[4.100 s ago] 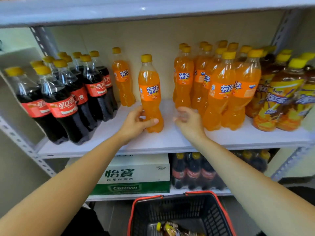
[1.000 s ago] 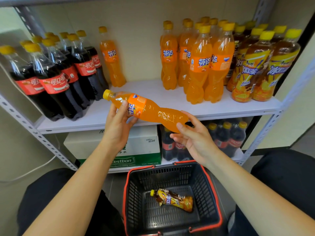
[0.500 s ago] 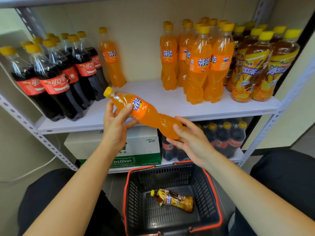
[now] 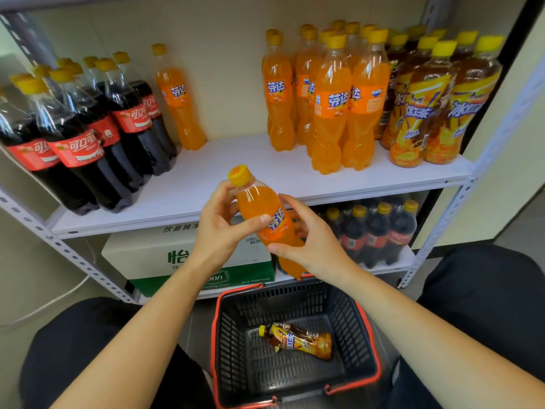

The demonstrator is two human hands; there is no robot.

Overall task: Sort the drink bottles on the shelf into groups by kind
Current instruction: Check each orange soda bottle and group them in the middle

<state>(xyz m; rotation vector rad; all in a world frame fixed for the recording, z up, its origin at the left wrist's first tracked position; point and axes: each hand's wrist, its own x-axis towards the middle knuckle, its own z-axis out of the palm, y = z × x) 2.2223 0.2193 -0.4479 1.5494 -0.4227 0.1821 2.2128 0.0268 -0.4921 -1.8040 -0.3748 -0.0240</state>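
Both hands hold one orange soda bottle (image 4: 262, 211) in front of the white shelf (image 4: 206, 184), cap tilted up and to the left. My left hand (image 4: 218, 228) grips its upper half, thumb across the label. My right hand (image 4: 306, 240) wraps the lower half from the right. On the shelf stand a group of cola bottles (image 4: 88, 134) at the left, a lone orange soda bottle (image 4: 180, 98) beside them, a cluster of orange soda bottles (image 4: 330, 98) right of centre, and iced tea bottles (image 4: 427, 98) at the far right.
A black basket with red rim (image 4: 218, 335) sits on the floor below my hands, with one iced tea bottle (image 4: 298, 340) lying in it. The lower shelf holds a green and white water carton (image 4: 153, 255) and more cola bottles (image 4: 380, 228). Grey metal uprights frame the shelf.
The bottle has swung from nearly lying sideways to almost upright and shifted right. My right hand moved from under its base up to its side.
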